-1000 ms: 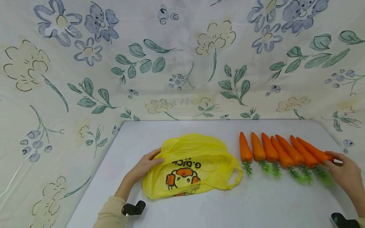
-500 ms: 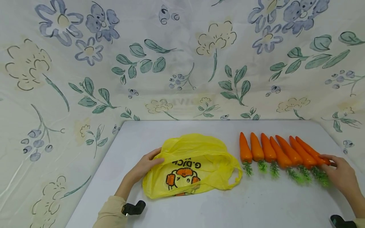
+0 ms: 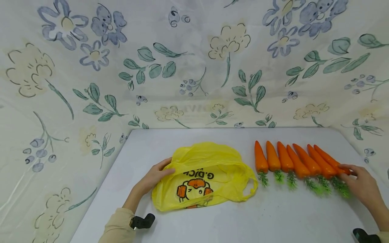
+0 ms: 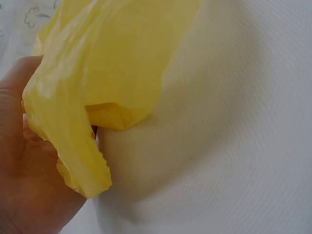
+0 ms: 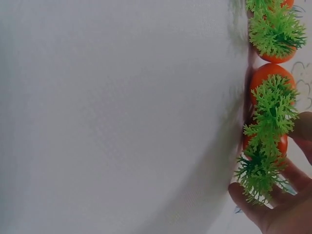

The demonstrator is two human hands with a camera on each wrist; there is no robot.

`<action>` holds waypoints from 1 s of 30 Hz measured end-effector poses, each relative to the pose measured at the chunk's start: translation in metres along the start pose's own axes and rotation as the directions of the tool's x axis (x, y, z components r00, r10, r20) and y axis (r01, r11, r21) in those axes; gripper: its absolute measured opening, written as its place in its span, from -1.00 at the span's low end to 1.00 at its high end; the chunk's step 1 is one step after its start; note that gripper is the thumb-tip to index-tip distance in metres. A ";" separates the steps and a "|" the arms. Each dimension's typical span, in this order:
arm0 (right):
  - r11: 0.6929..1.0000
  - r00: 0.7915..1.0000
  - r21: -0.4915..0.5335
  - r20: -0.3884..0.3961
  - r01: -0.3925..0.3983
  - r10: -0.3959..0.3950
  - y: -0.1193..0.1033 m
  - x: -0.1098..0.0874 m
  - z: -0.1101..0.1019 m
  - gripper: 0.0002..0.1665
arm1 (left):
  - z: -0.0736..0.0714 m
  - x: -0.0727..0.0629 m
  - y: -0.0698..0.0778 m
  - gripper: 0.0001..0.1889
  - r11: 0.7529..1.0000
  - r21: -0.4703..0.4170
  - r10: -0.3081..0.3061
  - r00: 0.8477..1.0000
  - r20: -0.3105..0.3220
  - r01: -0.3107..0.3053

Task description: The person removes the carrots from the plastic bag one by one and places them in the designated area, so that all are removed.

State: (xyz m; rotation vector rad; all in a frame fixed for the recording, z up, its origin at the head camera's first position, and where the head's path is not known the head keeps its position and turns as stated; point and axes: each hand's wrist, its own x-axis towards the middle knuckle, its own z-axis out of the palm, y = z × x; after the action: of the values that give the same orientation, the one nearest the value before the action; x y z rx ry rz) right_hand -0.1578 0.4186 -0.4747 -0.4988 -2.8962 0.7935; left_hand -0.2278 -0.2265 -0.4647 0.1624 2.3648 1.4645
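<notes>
A yellow plastic bag (image 3: pixel 223 182) lies flat on the white table, its printed cartoon face upside down and its handle loop toward the right. My left hand (image 3: pixel 153 177) holds the bag's left edge, thumb over the film; the other fingers are mostly hidden behind it. In the left wrist view, loose bag film (image 4: pixel 73 92) covers part of the palm. To the bag's right, several orange toy carrots (image 3: pixel 273 158) lie side by side, green tops toward me. My right hand (image 3: pixel 363 185) grips the thick end of the rightmost carrot (image 3: pixel 326 157). Green tops (image 5: pixel 273 107) partly hide its fingers in the right wrist view.
The white table (image 3: pixel 258 222) ends at a flower-patterned cloth (image 3: pixel 188 67) behind and at the left. A black wrist camera (image 3: pixel 143 221) sits on the left wrist, another black device (image 3: pixel 364 235) by the right wrist.
The right hand has moved slightly left, and the rightmost carrots have shifted left with it, closing up the row. My left hand and the bag stay as they were.
</notes>
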 end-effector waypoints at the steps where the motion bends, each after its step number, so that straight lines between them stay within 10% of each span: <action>1: 1.000 1.000 -0.001 0.001 0.002 -0.002 0.000 0.000 0.000 -0.56 | 0.001 0.000 0.000 -0.29 1.000 -0.004 -0.001 1.000 0.000 0.001; 16: 0.996 0.997 -0.030 -0.017 0.081 -0.082 -0.010 0.003 -0.013 -0.58 | 0.000 0.009 0.004 -0.31 0.999 0.028 0.041 0.999 -0.032 -0.040; 24: 0.985 0.986 -0.075 -0.053 0.153 -0.157 0.048 0.041 0.003 -0.53 | -0.007 0.011 0.012 -0.31 0.996 0.072 0.063 0.997 -0.040 -0.060; 30: 0.985 0.987 -0.075 -0.034 0.154 -0.157 0.027 0.033 -0.011 -0.55 | -0.015 0.008 0.018 -0.33 0.991 0.115 0.066 0.998 0.002 -0.065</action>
State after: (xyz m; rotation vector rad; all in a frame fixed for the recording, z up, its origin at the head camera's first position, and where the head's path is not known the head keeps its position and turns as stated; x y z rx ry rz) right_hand -0.1797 0.4567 -0.4789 -0.2859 -2.8919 0.6509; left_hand -0.2422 -0.2286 -0.4452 0.2704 2.4679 1.3577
